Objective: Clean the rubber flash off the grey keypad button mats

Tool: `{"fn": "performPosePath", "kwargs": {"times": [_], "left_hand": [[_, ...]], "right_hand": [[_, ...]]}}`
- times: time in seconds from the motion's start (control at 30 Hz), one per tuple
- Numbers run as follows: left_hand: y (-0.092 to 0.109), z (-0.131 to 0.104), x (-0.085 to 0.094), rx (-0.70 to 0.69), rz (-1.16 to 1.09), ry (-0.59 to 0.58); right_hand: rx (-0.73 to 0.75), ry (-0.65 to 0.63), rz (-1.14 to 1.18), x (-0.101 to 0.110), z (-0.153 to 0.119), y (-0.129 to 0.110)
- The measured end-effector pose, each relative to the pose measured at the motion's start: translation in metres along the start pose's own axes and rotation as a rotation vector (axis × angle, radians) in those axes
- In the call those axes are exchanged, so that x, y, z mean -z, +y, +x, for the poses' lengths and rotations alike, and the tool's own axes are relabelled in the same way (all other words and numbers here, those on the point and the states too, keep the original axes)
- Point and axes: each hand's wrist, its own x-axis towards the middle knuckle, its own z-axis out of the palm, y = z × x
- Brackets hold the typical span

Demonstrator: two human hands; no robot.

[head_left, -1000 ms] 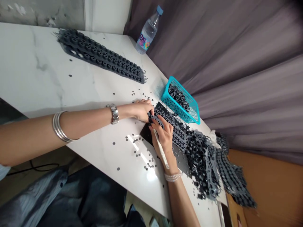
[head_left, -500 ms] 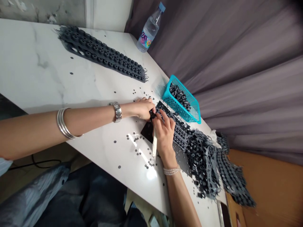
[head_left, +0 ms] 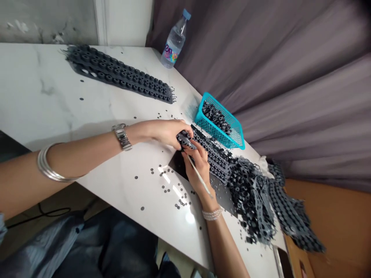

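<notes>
My left hand (head_left: pixel 169 132) is closed on the near-left end of a dark grey rubber sheet with rows of rings (head_left: pixel 218 164), and that end is curled up between thumb and fingers. Right beside it, my right hand (head_left: pixel 197 164) is closed, its fingertips against the curled end. A thin white stick-like tool (head_left: pixel 199 177) lies in the right hand, slanting back towards the wrist; its tip is hidden at the fingers. Under the sheet is a flat black mat (head_left: pixel 179 164).
A turquoise basket (head_left: pixel 239 135) of small black rubber pieces stands behind the sheet. To the right lies a heap of black rubber rings and strips (head_left: pixel 246 200). Another ringed sheet (head_left: pixel 121 75) and a water bottle (head_left: pixel 174 42) are farther back. Small discs (head_left: pixel 165 189) dot the white table.
The sheet's end is now lifted and curled in my left hand. The white tool has swung from pointing towards me to slanting right along my right hand. The view has shifted slightly.
</notes>
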Motion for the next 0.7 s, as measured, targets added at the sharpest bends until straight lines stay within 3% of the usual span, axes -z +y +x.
{"fn": "performPosePath", "kwargs": {"times": [0.07,0.17,0.27,0.37,0.5,0.7], "left_hand": [[-0.001,-0.004,0.000,-0.033,-0.005,0.075],[-0.002,-0.017,-0.007,0.050,0.042,0.237],[0.006,-0.040,-0.023,0.096,0.270,0.341],[0.024,-0.063,-0.050,-0.017,0.588,0.245],[0.046,-0.072,-0.082,0.076,0.788,0.282],[0.049,-0.062,-0.087,0.152,0.837,0.307]], "right_hand": [[-0.002,0.002,0.024,0.001,0.000,0.001],[-0.005,0.026,0.056,0.003,-0.001,0.004],[0.003,0.051,0.058,0.003,-0.003,0.007],[0.051,0.048,0.032,0.002,-0.003,0.009],[0.132,0.042,-0.018,0.001,0.000,0.010],[0.146,0.010,-0.044,0.001,0.001,0.013]]}}
